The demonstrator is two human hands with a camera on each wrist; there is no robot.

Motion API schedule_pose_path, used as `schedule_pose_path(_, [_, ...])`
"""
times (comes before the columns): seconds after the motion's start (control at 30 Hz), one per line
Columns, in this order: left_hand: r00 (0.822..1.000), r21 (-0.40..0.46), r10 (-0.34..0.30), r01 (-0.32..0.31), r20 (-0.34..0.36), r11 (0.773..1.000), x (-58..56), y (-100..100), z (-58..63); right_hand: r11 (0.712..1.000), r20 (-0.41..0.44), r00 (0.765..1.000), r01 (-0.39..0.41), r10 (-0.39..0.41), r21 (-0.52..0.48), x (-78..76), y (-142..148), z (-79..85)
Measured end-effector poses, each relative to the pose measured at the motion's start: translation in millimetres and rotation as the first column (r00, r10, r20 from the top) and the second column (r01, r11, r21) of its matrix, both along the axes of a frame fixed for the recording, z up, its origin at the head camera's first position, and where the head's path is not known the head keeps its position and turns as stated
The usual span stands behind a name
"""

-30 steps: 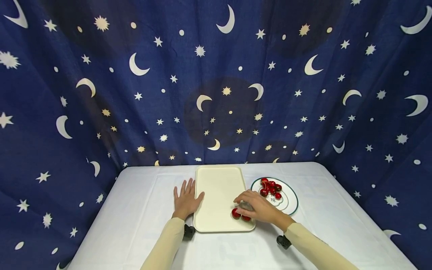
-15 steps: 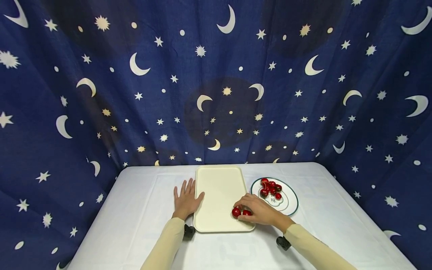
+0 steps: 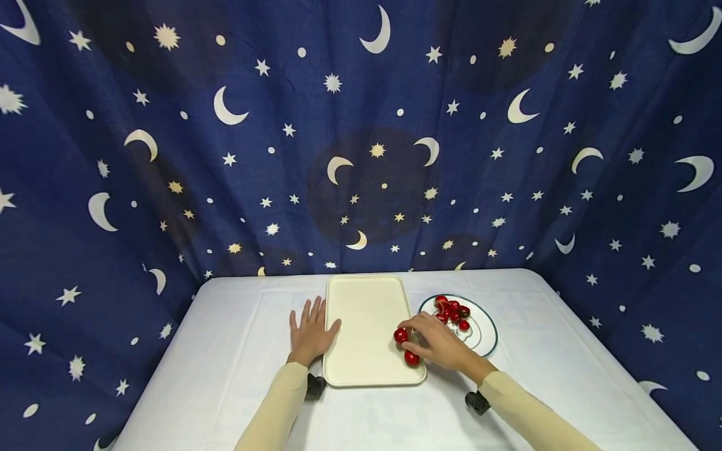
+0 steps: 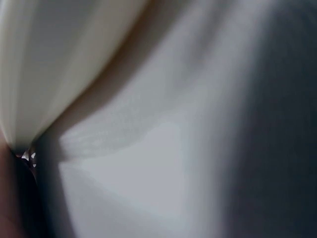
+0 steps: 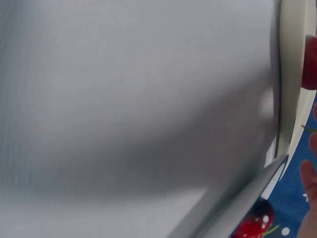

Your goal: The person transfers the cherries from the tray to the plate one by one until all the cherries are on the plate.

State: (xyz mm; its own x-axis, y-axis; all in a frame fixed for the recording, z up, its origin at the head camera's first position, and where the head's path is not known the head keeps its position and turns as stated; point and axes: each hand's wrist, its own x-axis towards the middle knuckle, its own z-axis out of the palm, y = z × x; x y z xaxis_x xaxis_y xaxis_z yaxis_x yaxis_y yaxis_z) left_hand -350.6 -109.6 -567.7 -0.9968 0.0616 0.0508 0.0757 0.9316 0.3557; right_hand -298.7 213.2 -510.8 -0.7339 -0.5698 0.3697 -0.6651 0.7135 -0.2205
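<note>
In the head view my left hand [image 3: 311,335] lies flat with fingers spread on the cloth, its thumb over the left rim of a cream tray [image 3: 363,326]. My right hand [image 3: 440,343] is above the tray's near right part and pinches a red cherry [image 3: 400,336] between fingers and thumb. Just below it a second cherry [image 3: 412,358] sits on the tray near the right corner. In the right wrist view that hand's fingers [image 5: 309,183] show only at the right edge, with a thin green stem close by. The left wrist view is mostly blurred cloth and tray rim.
Right of the tray stands a white plate [image 3: 486,338] with a green rim, holding several cherries [image 3: 454,308]; my right hand partly covers it. A white cloth [image 3: 237,351] covers the table. A dark blue curtain [image 3: 271,169] with moons and stars hangs behind.
My right hand has closed on the left of the two cherries and moved it up and slightly right, away from its spot on the tray. The left hand stays put.
</note>
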Motion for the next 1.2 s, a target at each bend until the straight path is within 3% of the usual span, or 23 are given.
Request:
schedule_pose_path(0.2, [1.000, 0.005, 0.001, -0.001, 0.002, 1.000, 0.0, -0.9, -0.7, 0.992, -0.074, 0.990, 0.115, -0.119, -0.054, -4.8, 10.4, -1.0])
schedule_pose_path(0.4, [1.000, 0.004, 0.003, -0.003, 0.003, 1.000, 0.5, -1.5, -0.5, 0.967, -0.048, 0.970, 0.231, -0.237, -0.107, -10.7, 20.0, -3.4])
schedule_pose_path(0.67, [1.000, -0.002, 0.003, -0.003, 0.004, 1.000, 0.1, -2.5, -2.5, 0.934, -0.060, 0.934, 0.346, -0.352, -0.092, -12.8, 28.5, -9.3])
schedule_pose_path(1.0, [1.000, 0.007, 0.006, -0.006, -0.007, 1.000, -2.6, -1.4, -5.8, 0.920, -0.192, 0.900, 0.388, -0.392, -0.061, -14.8, 37.7, -16.0])
schedule_pose_path(1.2, [1.000, 0.008, 0.002, -0.002, -0.006, 1.000, -2.3, -0.6, -4.1, 0.913, -0.201, 0.891, 0.401, -0.407, -0.071, -14.0, 41.5, -17.5])
